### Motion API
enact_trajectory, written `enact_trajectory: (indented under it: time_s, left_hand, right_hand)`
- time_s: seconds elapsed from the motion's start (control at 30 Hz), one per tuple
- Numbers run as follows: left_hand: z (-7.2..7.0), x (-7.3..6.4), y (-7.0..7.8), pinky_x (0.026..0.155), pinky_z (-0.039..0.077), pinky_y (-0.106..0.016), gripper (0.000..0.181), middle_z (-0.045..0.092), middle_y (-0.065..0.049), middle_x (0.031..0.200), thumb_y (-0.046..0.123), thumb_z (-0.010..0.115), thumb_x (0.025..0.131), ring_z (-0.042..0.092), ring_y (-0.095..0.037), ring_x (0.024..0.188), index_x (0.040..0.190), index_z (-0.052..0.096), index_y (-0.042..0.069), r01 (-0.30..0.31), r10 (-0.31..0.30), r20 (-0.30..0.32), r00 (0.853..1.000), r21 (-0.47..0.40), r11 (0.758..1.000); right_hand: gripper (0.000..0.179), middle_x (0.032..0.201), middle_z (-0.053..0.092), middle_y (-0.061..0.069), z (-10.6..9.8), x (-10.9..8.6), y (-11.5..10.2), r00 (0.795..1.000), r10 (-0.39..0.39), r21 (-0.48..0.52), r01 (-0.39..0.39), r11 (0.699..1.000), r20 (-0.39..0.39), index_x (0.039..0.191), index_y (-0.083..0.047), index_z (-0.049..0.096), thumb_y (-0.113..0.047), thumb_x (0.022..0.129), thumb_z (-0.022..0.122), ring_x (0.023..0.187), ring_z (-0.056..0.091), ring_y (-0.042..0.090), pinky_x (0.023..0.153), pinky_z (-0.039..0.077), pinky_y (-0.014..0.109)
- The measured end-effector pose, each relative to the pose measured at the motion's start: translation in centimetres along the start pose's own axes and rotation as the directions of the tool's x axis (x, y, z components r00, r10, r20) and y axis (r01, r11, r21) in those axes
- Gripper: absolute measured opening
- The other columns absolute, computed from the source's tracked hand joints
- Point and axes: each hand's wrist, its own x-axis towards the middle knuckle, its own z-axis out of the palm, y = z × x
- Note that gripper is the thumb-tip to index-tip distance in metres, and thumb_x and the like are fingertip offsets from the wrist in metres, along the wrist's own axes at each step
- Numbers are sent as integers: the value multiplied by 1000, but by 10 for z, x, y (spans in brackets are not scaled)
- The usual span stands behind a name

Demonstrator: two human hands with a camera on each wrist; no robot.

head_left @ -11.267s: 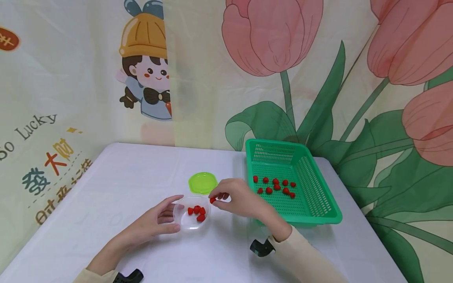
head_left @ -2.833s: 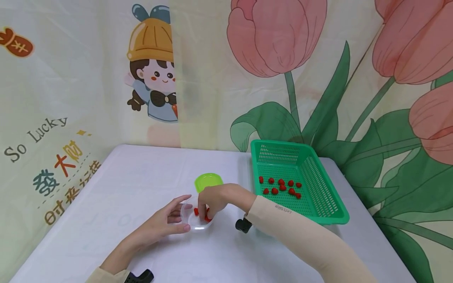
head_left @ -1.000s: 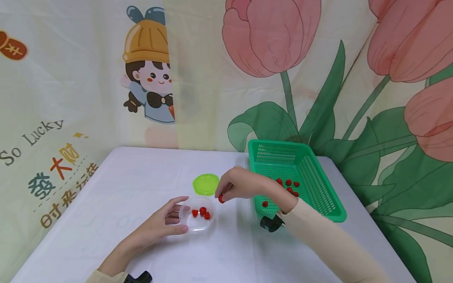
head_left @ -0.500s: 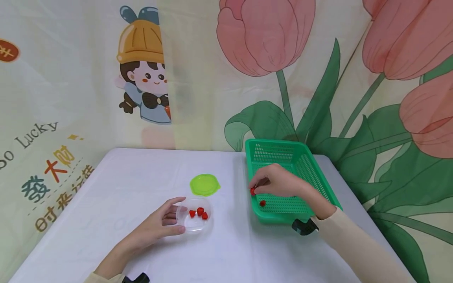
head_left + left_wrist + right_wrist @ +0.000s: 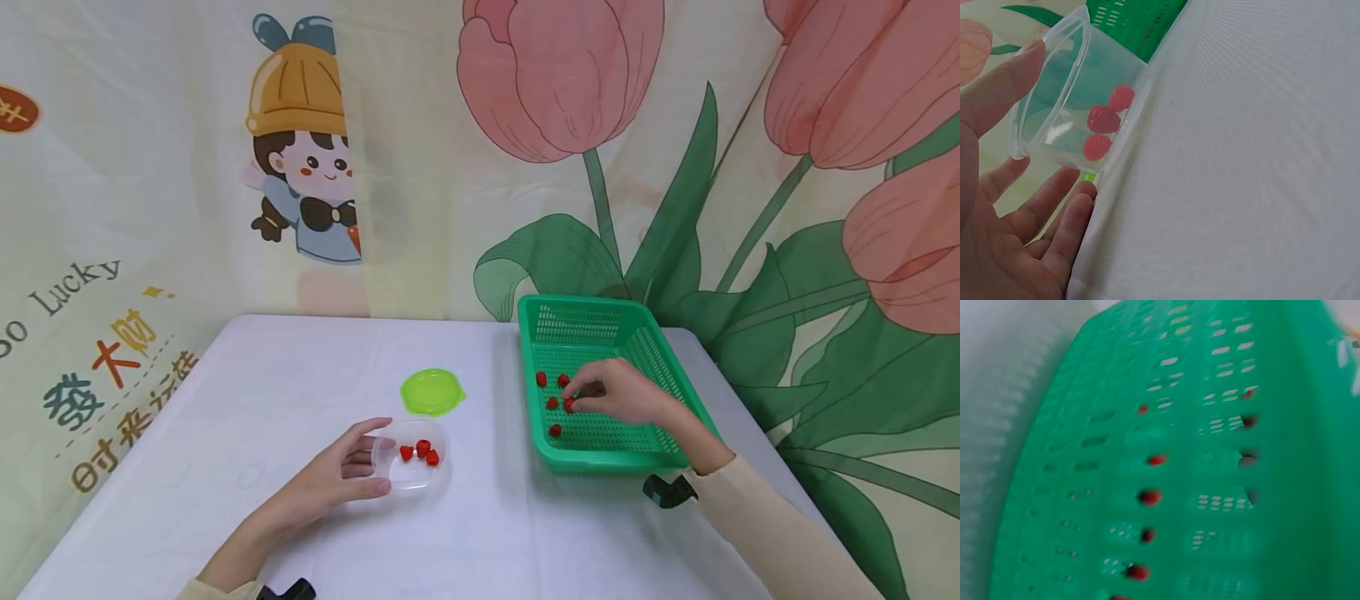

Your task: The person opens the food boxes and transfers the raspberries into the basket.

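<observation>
My left hand (image 5: 330, 471) holds a clear plastic container (image 5: 408, 475) standing on the table, thumb on the near side and fingers round the far side. In the left wrist view the thumb touches its rim, and three red raspberries (image 5: 1104, 119) lie inside on the bottom. Over at the right, my right hand (image 5: 618, 392) is inside the green basket (image 5: 547, 458), its thumb and fingertips pinching a raspberry (image 5: 569, 406) close over the floor. Several more raspberries (image 5: 552, 403) lie left of those fingers. The right wrist view shows red spots through the basket's slotted wall (image 5: 1097, 481).
A lime-green lid (image 5: 432, 392) lies flat on the white-covered table (image 5: 465, 542) behind the container. The basket's raised rim (image 5: 607, 462) stands at the table's right side. A printed cloth backdrop (image 5: 420, 167) hangs behind the table's far edge.
My right hand lifted one raspberry from the container and carried it right into the basket. The container went from several raspberries to three; one raspberry was added at the basket's front. The left hand stayed.
</observation>
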Motion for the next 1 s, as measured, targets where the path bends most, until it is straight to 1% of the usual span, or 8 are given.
enact_trajectory:
  time_s: [0.1,0.3,0.37,0.5,0.63,0.87,1.0]
  left_hand:
    - [0,0,0,104,49,-22,85,52,-16,148,24,85,92,55,-30,130,162,37,26,5,-5,2,1000,1,1000]
    - [1,2,0,104,49,-22,86,53,-15,149,25,86,92,55,-30,131,162,37,26,13,-13,1,1000,4,1000]
    - [1,2,1,105,49,-23,85,53,-15,149,25,86,92,55,-30,132,162,37,26,13,-13,1,1000,6,1000]
    - [1,2,2,105,49,-23,85,53,-15,149,25,86,92,55,-30,132,162,37,25,13,-13,2,1000,3,1000]
    - [1,1,1,104,49,-23,85,53,-15,150,24,85,92,55,-30,131,162,37,26,11,-11,1,1000,-4,1000]
    - [0,1,-2,104,49,-22,85,53,-14,150,25,86,92,55,-30,132,162,37,27,9,-9,-4,1000,0,1000]
    - [0,2,-2,104,49,-22,86,53,-14,150,25,86,92,55,-30,132,162,37,26,7,-7,-4,1000,2,1000]
  right_hand:
    - [16,105,79,3,2,-1,10,1000,23,12,-23,1000,21,112,-8,81,-7,96,79,94,75,17,83,61,31]
    - [17,107,80,5,9,-1,29,997,32,43,-35,998,69,113,-1,80,-6,97,77,96,75,16,84,61,30]
    - [19,108,79,4,12,0,36,996,33,36,-35,999,78,115,0,79,-7,97,77,97,75,15,85,61,29]
    - [18,107,80,3,18,1,46,995,26,7,-27,1000,96,114,-1,80,-6,97,77,96,74,12,85,61,27]
    - [15,106,80,2,22,2,48,994,21,-12,-20,1000,112,111,-3,81,-5,97,77,94,74,10,82,61,26]
    - [15,106,79,2,27,3,47,989,59,-16,-57,998,132,110,-4,81,-2,97,76,95,74,10,83,60,25]
    - [15,106,79,2,28,3,47,988,69,-31,-65,997,138,110,-4,81,-2,96,76,94,75,11,82,60,24]
